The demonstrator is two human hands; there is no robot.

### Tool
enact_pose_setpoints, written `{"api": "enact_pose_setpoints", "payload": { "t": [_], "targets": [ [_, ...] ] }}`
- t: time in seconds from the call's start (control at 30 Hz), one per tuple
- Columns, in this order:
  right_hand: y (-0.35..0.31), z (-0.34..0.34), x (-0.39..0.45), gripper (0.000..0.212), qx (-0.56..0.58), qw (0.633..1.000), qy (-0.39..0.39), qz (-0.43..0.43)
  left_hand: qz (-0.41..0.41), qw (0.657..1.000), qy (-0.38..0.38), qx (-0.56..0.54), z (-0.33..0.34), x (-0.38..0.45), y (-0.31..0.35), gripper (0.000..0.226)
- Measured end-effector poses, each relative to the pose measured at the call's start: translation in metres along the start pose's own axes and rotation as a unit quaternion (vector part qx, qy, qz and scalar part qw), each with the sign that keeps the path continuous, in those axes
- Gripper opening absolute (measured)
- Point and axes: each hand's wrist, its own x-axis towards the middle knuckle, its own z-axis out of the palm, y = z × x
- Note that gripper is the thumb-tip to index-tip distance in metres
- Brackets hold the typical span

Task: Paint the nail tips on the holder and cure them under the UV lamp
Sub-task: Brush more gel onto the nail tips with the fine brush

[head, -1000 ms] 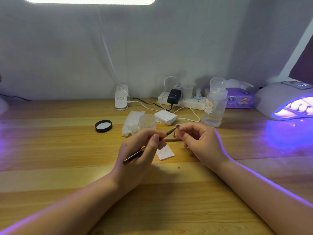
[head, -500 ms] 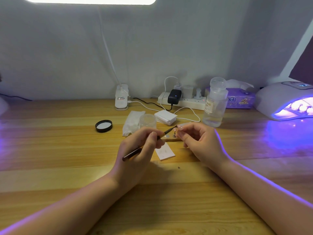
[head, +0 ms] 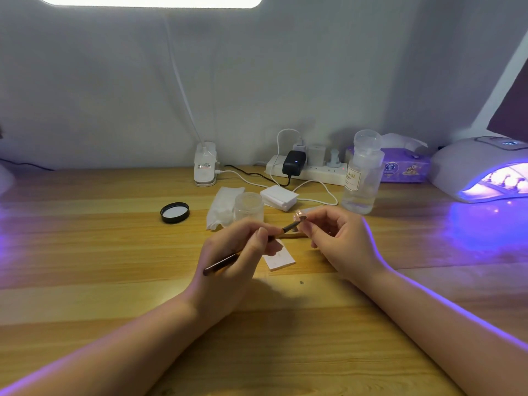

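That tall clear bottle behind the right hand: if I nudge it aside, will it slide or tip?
The clear bottle stands tall and narrow, so a high push could probably tip it. It looks only partly filled, which keeps the weight low and likely helps. Pushed near the base, it should slide on the wooden table.

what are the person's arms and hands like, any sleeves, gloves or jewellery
Both forearms are bare right down to the frame's lower edge, so no sleeves show. The left hand and the right hand wear no gloves, and no rings, bracelets or watch are visible. The fingernails that show on the left hand look short and unpainted. A violet rim of light runs along the outer edge of the right forearm.
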Motion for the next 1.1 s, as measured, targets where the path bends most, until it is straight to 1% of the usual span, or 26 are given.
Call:
{"api": "enact_pose_setpoints", "payload": {
  "t": [0.1, 0.2, 0.3, 0.4, 0.53, 0.67, 0.83, 0.97, 1.1],
  "targets": [
    [-0.002, -0.0001, -0.0005, 0.013, -0.008, 1.0, 0.001, 0.0, 0.012, 1.0, 0.005, -0.009, -0.0002, -0.0002, -0.0004, 0.024],
    [-0.0035, -0.0005, -0.0013, 0.005, -0.01, 1.0, 0.005, 0.001, 0.026, 0.999, 0.019, 0.022, 0.0002, 0.0001, -0.0009, 0.023],
    [-0.0052, -0.0002, -0.0027, 0.006, -0.007, 1.0, 0.014, 0.003, 0.021, 0.998, 0.03, 0.046, 0.0007, 0.0015, -0.0016, 0.024],
    [-0.0061, -0.0002, -0.0032, 0.011, -0.014, 1.0, 0.011, 0.002, 0.009, 0.999, 0.019, 0.049, 0.0008, 0.0021, -0.0017, 0.025],
    [-0.0052, -0.0004, -0.0024, 0.012, -0.027, 1.0, 0.014, 0.006, 0.018, 0.999, 0.003, 0.039, -0.0002, 0.0004, -0.0016, 0.023],
    [-0.0051, -0.001, -0.0022, 0.015, -0.035, 0.999, 0.015, 0.008, 0.034, 0.999, 0.004, 0.022, -0.0006, -0.0002, -0.0012, 0.022],
    [-0.0056, -0.0003, -0.0029, 0.013, -0.051, 0.998, 0.025, 0.004, 0.048, 0.996, 0.031, 0.075, 0.0004, 0.001, -0.0031, 0.023],
    [-0.0068, 0.0, -0.0036, 0.015, -0.059, 0.998, 0.025, -0.002, 0.054, 0.994, 0.017, 0.089, 0.0003, 0.0012, -0.0034, 0.021],
    [-0.0044, 0.0006, -0.0024, 0.016, -0.079, 0.996, 0.03, -0.001, 0.042, 0.995, 0.007, 0.085, 0.0012, 0.0, -0.0021, 0.02]
  ]
}}
